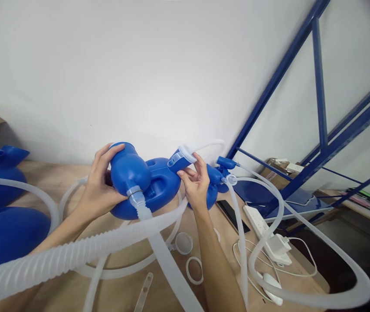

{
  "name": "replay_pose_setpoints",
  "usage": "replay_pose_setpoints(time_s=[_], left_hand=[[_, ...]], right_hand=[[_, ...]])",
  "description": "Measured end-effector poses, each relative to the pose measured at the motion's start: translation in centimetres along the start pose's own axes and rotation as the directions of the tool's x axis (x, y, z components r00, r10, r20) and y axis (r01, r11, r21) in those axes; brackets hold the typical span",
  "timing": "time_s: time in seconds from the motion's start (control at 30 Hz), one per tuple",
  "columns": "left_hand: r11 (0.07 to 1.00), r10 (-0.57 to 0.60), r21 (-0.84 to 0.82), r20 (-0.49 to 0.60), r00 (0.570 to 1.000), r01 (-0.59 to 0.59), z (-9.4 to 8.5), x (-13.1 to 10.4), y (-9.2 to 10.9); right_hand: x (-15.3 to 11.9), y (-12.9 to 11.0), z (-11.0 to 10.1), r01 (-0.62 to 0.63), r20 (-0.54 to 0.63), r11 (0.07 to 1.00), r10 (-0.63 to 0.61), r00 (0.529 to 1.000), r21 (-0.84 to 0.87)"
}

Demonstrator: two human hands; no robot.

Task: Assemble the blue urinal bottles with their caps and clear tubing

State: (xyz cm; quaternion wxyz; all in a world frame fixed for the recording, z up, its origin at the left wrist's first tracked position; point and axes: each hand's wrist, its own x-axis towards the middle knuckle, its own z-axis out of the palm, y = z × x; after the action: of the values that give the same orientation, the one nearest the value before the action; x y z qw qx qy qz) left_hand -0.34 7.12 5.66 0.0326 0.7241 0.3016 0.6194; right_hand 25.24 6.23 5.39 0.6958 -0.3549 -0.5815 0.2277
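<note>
My left hand (98, 186) is wrapped round a rounded blue funnel piece (129, 169), its thumb below and fingers on top. A translucent hose (142, 208) joins the narrow lower end of that piece. Behind it, a blue bottle (158, 190) lies on the wooden table (122, 290), partly hidden. My right hand (196, 180) holds the bottle's neck near its white cap (185, 154), thumb and fingers on either side. The two blue objects overlap in view; whether they touch I cannot tell.
More blue bottles (5, 234) stand at the left. Ribbed and smooth hoses (83, 251) cross the front. On the right are a phone (232, 216), a power strip (263, 229), cables and a blue metal frame (279, 73). A white ring (194, 271) lies near my right forearm.
</note>
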Motion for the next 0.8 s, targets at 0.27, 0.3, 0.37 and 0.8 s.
replay_pose_setpoints(time_s=[0.27, 0.3, 0.37, 0.8], left_hand=[[0.999, 0.013, 0.033, -0.022, 1.0, -0.012, 0.3, 0.0, 0.8], [0.999, 0.014, 0.036, -0.029, 0.999, -0.013, 0.4, 0.0, 0.8], [0.999, 0.032, 0.043, -0.036, 0.999, -0.031, 0.4, 0.1, 0.5], [0.86, 0.41, 0.359, -0.065, 0.91, -0.362, -0.4, 9.1, -1.2]], right_hand=[[0.6, -0.2, -0.7, -0.028, 0.039, 0.998, 0.031, 0.999, -0.063], [0.8, -0.5, -1.2, -0.03, 0.056, 0.996, 0.035, 0.998, -0.088], [1.0, -1.2, -2.5, -0.036, 0.133, 0.991, 0.053, 0.99, -0.126], [1.1, -5.2, -7.1, 0.004, 0.749, 0.988, 0.114, 0.652, -0.154]])
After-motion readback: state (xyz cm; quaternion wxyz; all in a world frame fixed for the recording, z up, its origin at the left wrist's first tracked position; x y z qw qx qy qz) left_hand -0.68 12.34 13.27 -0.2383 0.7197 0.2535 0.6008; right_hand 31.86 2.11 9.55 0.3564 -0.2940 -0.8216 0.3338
